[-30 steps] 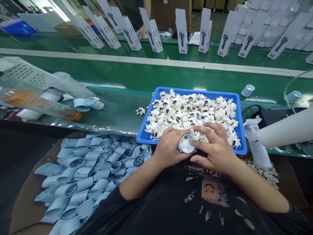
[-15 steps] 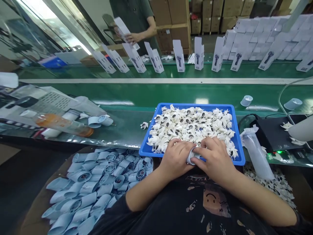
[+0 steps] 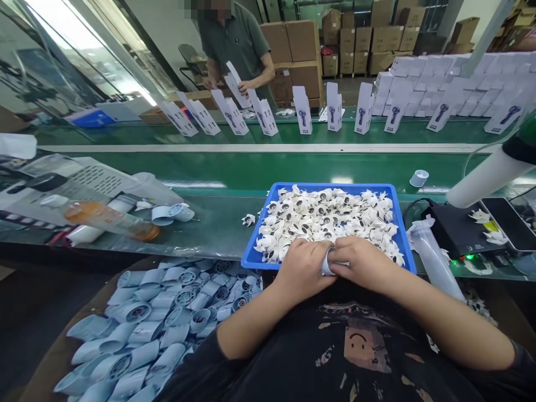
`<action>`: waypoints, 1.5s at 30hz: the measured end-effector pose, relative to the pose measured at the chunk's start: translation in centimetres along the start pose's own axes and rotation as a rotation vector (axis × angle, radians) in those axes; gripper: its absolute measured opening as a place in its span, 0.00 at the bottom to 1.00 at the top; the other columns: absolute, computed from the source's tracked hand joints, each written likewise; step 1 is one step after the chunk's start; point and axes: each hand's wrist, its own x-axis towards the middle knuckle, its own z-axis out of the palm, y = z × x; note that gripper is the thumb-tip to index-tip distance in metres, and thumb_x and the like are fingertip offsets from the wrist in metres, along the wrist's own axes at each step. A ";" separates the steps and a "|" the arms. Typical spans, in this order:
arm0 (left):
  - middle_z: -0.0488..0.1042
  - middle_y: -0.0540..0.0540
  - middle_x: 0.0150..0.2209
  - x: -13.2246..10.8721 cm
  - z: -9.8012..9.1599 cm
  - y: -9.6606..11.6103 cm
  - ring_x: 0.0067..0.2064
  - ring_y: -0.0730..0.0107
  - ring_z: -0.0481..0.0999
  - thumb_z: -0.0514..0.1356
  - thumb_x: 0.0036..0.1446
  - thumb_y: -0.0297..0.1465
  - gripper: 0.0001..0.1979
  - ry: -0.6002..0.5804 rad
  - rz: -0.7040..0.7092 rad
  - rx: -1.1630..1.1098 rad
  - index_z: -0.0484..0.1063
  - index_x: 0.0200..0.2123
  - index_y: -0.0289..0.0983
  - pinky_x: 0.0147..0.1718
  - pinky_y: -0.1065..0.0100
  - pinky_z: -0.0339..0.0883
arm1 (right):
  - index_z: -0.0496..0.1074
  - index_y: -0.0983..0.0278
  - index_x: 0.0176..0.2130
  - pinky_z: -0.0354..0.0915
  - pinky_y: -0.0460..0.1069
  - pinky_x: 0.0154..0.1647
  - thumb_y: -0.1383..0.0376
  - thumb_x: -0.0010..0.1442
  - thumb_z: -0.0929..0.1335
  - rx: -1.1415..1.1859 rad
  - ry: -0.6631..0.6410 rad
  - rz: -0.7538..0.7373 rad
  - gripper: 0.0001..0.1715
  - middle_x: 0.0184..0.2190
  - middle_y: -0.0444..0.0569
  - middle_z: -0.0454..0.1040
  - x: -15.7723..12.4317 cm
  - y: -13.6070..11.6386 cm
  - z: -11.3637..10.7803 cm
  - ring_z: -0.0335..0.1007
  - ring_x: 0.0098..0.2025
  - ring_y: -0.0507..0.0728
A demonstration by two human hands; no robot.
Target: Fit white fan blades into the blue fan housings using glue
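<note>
My left hand (image 3: 302, 268) is wrapped around a light blue cylindrical fan housing (image 3: 325, 266) at the near edge of the blue tray (image 3: 247, 258). My right hand (image 3: 362, 263) is closed at the housing's open end, thumb and fingers at its rim. Whatever sits inside the housing is hidden by my fingers. White fan impellers (image 3: 324, 211) with dark round centres fill the tray just beyond my hands. One loose impeller (image 3: 248, 220) lies left of the tray. A heap of light blue housings (image 3: 146, 329) lies below the bench edge at my left.
Left on the bench are a bottle of orange liquid (image 3: 111, 219) and two housings (image 3: 167, 214). To the right are a black box (image 3: 454, 229), a plastic-wrapped roll (image 3: 435, 257) and a white tube (image 3: 489, 176). White cartons (image 3: 302, 111) line the green conveyor (image 3: 251, 167); a person (image 3: 238, 50) stands behind.
My right fingers have drawn closer together at the housing's rim. The head view has tilted up slightly. Across the conveyor, the person has lowered a white carton.
</note>
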 end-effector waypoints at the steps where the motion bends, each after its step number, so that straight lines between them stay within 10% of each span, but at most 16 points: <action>1: 0.78 0.40 0.31 0.1 -0.1 0.0 0.35 0.50 0.79 0.60 0.49 0.35 0.13 -0.019 -0.008 -0.012 0.71 0.37 0.34 0.36 0.55 0.66 | 0.74 0.66 0.27 0.56 0.46 0.33 0.73 0.59 0.69 0.003 -0.004 -0.016 0.09 0.27 0.45 0.68 0.1 0.1 0.0 0.62 0.30 0.50; 7: 0.79 0.49 0.34 0.6 -2.4 -0.5 0.35 0.60 0.79 0.67 0.45 0.41 0.17 -0.403 0.017 -0.407 0.72 0.36 0.39 0.29 0.68 0.65 | 0.77 0.65 0.31 0.59 0.47 0.34 0.68 0.60 0.70 0.020 -0.076 -0.200 0.05 0.26 0.44 0.69 0.1 0.4 -0.8 0.64 0.30 0.51; 14: 0.79 0.40 0.35 0.5 -0.8 0.4 0.39 0.50 0.80 0.62 0.49 0.36 0.18 -0.044 -0.038 0.051 0.71 0.43 0.33 0.40 0.53 0.66 | 0.73 0.67 0.27 0.59 0.44 0.30 0.76 0.58 0.68 -0.018 0.057 -0.012 0.10 0.25 0.44 0.69 0.0 0.2 0.0 0.65 0.28 0.50; 20: 0.79 0.48 0.33 0.5 -1.3 0.4 0.34 0.60 0.79 0.66 0.45 0.42 0.17 -0.310 -0.046 -0.173 0.71 0.35 0.38 0.30 0.66 0.65 | 0.74 0.63 0.28 0.60 0.48 0.38 0.70 0.57 0.71 -0.028 -0.021 -0.210 0.06 0.25 0.44 0.70 -0.2 1.5 0.5 0.64 0.31 0.52; 25: 0.79 0.40 0.36 0.0 -1.5 1.1 0.38 0.52 0.79 0.60 0.51 0.33 0.14 0.001 -0.040 0.159 0.71 0.41 0.33 0.41 0.55 0.64 | 0.75 0.67 0.29 0.56 0.45 0.27 0.70 0.63 0.65 -0.022 0.111 -0.081 0.12 0.21 0.43 0.64 -0.1 1.4 1.5 0.59 0.24 0.49; 30: 0.78 0.48 0.30 -0.5 -2.1 1.7 0.31 0.62 0.78 0.63 0.48 0.41 0.15 -0.151 0.077 -0.081 0.70 0.36 0.38 0.31 0.64 0.64 | 0.76 0.63 0.30 0.58 0.47 0.33 0.68 0.62 0.67 -0.026 0.055 -0.288 0.10 0.23 0.43 0.68 -0.8 0.3 -0.2 0.61 0.28 0.50; 35: 0.79 0.40 0.35 -0.6 -2.3 2.4 0.37 0.56 0.79 0.58 0.53 0.33 0.13 0.136 0.070 0.194 0.70 0.42 0.33 0.39 0.56 0.64 | 0.75 0.65 0.28 0.56 0.45 0.27 0.67 0.63 0.66 0.027 0.209 -0.119 0.13 0.19 0.42 0.64 -1.1 0.1 -0.2 0.59 0.24 0.49; 41: 0.79 0.49 0.31 -0.3 -2.2 1.5 0.32 0.63 0.79 0.66 0.47 0.43 0.18 -0.050 0.133 -0.215 0.71 0.37 0.39 0.31 0.65 0.66 | 0.77 0.64 0.34 0.55 0.48 0.30 0.60 0.67 0.64 -0.125 0.182 -0.234 0.15 0.23 0.45 0.69 -2.3 -0.6 -1.2 0.62 0.27 0.51; 45: 0.80 0.46 0.35 -0.3 -2.1 0.6 0.34 0.62 0.79 0.63 0.53 0.42 0.16 0.196 0.084 -0.199 0.70 0.41 0.38 0.36 0.62 0.66 | 0.78 0.62 0.36 0.54 0.50 0.34 0.47 0.69 0.57 -0.224 0.342 -0.202 0.31 0.25 0.47 0.69 -3.2 -1.3 -1.6 0.62 0.30 0.53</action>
